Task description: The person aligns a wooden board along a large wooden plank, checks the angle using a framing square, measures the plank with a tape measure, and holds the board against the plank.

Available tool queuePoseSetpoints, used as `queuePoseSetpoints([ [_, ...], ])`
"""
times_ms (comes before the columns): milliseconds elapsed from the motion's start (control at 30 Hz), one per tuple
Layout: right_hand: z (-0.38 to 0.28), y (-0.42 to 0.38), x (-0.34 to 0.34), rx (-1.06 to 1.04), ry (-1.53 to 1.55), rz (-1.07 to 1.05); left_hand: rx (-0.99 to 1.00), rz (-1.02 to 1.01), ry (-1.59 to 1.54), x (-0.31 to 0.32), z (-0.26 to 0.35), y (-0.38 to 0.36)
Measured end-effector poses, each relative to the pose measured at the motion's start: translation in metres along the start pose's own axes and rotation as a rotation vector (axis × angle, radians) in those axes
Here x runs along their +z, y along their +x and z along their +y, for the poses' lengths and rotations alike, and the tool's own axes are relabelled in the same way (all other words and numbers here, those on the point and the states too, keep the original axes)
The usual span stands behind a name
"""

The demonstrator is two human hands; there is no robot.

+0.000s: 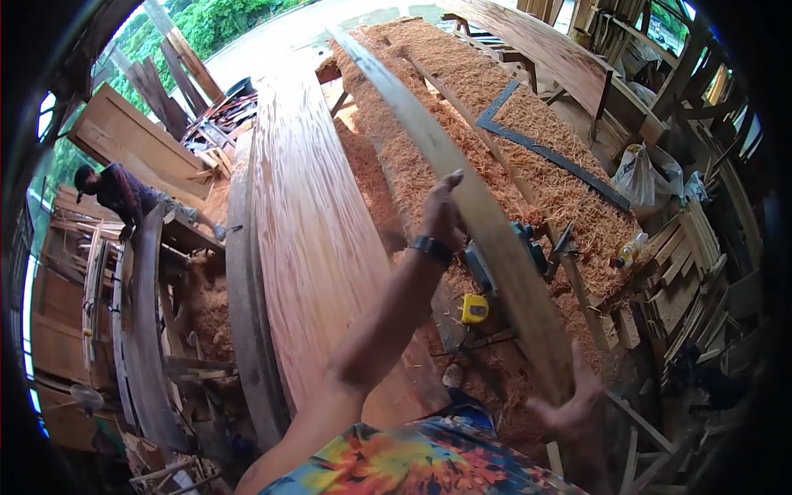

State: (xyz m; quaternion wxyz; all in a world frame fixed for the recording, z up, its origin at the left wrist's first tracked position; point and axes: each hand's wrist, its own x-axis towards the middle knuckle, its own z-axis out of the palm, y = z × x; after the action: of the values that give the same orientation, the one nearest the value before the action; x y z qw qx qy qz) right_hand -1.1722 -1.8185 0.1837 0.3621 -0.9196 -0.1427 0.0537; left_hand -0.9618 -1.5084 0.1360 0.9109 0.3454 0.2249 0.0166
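A long, narrow wooden board (487,223) runs from near my body to the far end of the workbench, slightly blurred near me. My left hand (441,216), with a dark watch at the wrist, grips the board's left edge about midway along. My right hand (577,400) is around the near end, thumb on one side and fingers on the other. Partly hidden beneath the board is a teal power tool (481,268). A yellow tape measure (474,308) lies left of the board, close to that tool.
A wide reddish plank (309,223) lies to my left. Wood shavings (437,99) cover the bench, with a dark framing square (557,157) on them. Another person (124,194) bends over timber at far left. Plastic bags (643,177), a bottle (631,249) and stacked wood strips (685,256) are at right.
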Motion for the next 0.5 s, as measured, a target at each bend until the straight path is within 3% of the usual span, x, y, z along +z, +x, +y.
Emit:
queuePoseSetpoints([
  [133,-0.020,0.086,-0.044,0.156,0.140,-0.076,-0.126,-0.075,0.034,0.040,-0.035,-0.004],
  [200,-0.010,0.119,-0.055,0.078,-0.072,-0.011,-0.206,-0.199,0.052,0.044,-0.044,-0.022],
  [267,0.080,0.151,-0.047,-0.229,-0.290,0.088,-0.337,-0.340,0.075,0.035,-0.063,-0.051],
  [300,0.069,0.162,-0.059,0.007,-0.205,-0.008,-0.331,-0.407,0.144,0.031,-0.063,-0.064],
  [333,0.064,0.171,-0.068,0.270,-0.130,-0.122,-0.349,-0.458,0.192,0.017,-0.059,-0.081],
  [367,0.106,0.182,-0.065,0.135,-0.216,-0.069,-0.344,-0.520,0.246,-0.003,-0.055,-0.094],
  [433,0.134,0.188,-0.061,0.209,-0.288,-0.083,-0.262,-0.540,0.415,-0.052,-0.056,-0.110],
  [500,0.196,0.203,-0.048,0.123,-0.458,-0.026,-0.291,-0.325,0.474,-0.099,-0.043,-0.128],
])
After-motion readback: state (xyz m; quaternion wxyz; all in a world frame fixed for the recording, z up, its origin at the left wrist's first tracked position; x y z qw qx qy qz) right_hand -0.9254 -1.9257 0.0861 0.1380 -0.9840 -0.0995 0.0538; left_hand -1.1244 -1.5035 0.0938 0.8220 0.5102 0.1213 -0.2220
